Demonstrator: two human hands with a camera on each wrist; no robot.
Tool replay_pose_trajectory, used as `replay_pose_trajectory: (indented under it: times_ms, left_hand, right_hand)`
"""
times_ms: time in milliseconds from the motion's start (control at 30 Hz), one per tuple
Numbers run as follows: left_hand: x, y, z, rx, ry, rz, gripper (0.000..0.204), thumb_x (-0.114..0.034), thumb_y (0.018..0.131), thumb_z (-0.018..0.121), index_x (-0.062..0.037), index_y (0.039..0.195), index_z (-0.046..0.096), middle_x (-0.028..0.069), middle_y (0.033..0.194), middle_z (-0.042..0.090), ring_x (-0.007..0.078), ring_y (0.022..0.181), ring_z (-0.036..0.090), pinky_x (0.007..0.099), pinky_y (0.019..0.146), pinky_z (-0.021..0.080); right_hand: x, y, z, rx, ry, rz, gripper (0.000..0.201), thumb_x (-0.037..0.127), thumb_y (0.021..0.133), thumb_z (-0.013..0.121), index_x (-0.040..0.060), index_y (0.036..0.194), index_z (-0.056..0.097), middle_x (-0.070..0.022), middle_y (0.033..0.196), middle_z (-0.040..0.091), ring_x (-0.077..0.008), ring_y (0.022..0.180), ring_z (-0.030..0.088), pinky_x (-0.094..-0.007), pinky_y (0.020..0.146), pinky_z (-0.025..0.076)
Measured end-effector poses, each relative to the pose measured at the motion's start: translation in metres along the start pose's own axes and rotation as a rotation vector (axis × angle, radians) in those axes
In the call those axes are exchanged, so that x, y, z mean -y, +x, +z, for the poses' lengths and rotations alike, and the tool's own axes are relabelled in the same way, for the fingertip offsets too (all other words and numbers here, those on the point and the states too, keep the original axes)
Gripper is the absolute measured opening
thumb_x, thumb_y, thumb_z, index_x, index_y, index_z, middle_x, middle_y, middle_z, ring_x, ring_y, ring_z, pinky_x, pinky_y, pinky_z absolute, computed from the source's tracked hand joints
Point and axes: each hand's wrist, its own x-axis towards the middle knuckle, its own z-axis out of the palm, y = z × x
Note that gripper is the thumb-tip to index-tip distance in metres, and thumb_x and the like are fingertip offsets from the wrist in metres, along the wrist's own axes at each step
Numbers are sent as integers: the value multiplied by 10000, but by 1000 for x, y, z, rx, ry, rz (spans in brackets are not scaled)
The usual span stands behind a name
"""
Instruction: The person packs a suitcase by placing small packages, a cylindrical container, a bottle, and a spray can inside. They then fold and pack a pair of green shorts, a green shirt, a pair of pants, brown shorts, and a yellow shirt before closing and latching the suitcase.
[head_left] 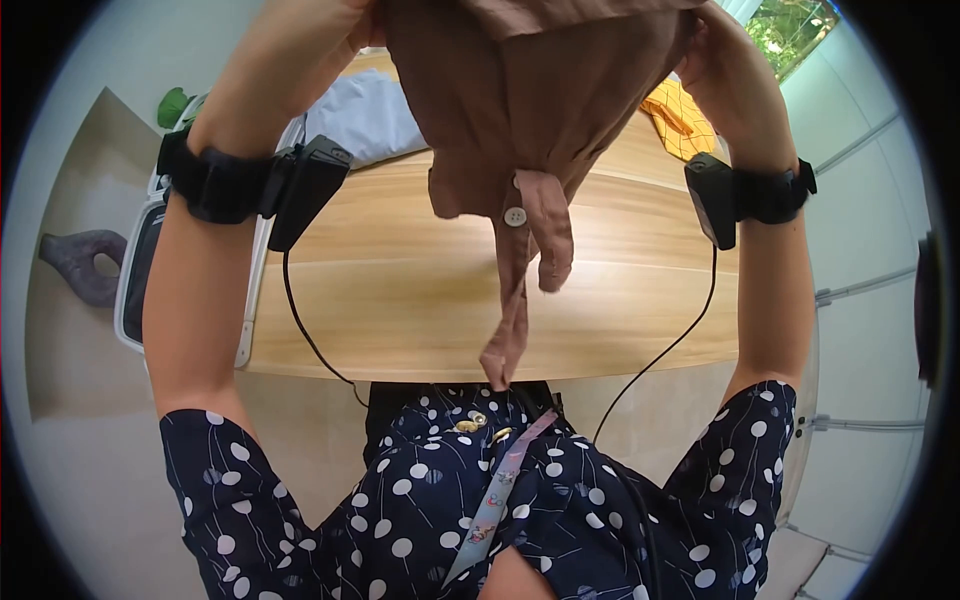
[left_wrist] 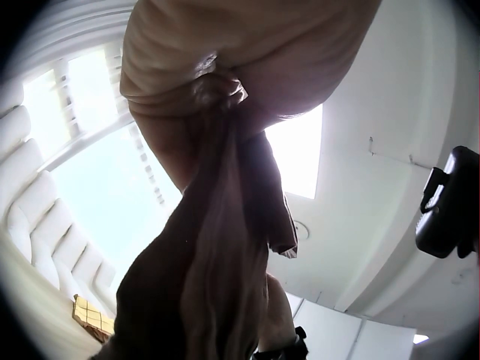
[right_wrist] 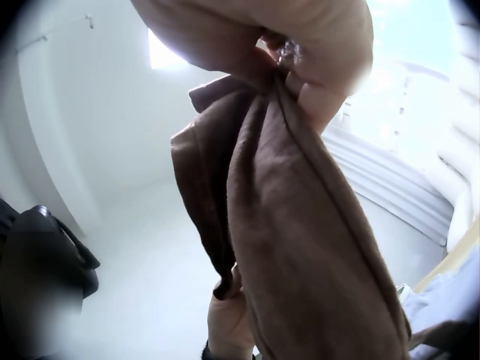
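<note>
The curved near edge of the wooden table point(head_left: 380, 300) ran across at 6 o'clock of the head view's centre, beyond the person's lap. Bare wood showed between the two forearms, under the raised brown garment point(head_left: 570, 85). One long strip of the garment, its white button point(head_left: 515, 216) higher up, dangled until its tip overlapped that edge in view. At 9 o'clock a white-rimmed container point(head_left: 133, 300) stood beside the table's side edge, with a dark looped vase point(head_left: 90, 265) farther out. White cabinets point(head_left: 870, 220) lined the 3 o'clock side. A pale blue-grey cloth point(head_left: 370, 115) lay on the table at 11 o'clock, and a yellow checked cloth point(head_left: 683, 118) between 1 and 2 o'clock.

The garment hung at 12 o'clock, between the hands, its top running out of the head view. The left hand point(left_wrist: 240, 67), at 11 o'clock, pinched a gathered part of it, with folds falling from the fingers. The right hand point(right_wrist: 300, 45), at 1 o'clock, gripped another bunched part between thumb and fingers. A thin black cable point(head_left: 300, 320) hung from the device on the left wrist.
</note>
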Motion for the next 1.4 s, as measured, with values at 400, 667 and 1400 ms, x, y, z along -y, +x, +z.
replay_pose_trajectory:
  times_ms: [400, 667, 1400]
  left_hand:
    - [-32, -12, 5, 188, -456, -69, 362, -223, 996, 441, 95, 1162, 488, 189, 1042, 629, 192, 899, 670, 302, 758, 590]
    - [117, -7, -21, -285, -352, -727, 327, -233, 973, 497, -48, 1241, 516, 81, 1230, 589, 198, 1120, 568, 368, 964, 467]
    - [133, -28, 1, 68, 83, -395, 320, -263, 919, 613, -22, 1128, 638, 18, 1046, 669, 70, 985, 580, 237, 894, 429]
  right_hand:
    - [39, -40, 61, -366, -10, 119, 280, 153, 999, 389, -46, 1104, 554, -129, 1012, 652, -179, 864, 653, -279, 731, 546]
    - [-103, -13, -21, -357, 7, 593, 282, 178, 994, 378, 5, 1119, 563, -89, 1093, 635, -156, 970, 606, -322, 908, 477]
    - [-132, -64, -40, -91, 70, 521, 283, 194, 875, 671, 48, 1110, 610, -40, 1061, 653, -115, 964, 613, -269, 865, 479]
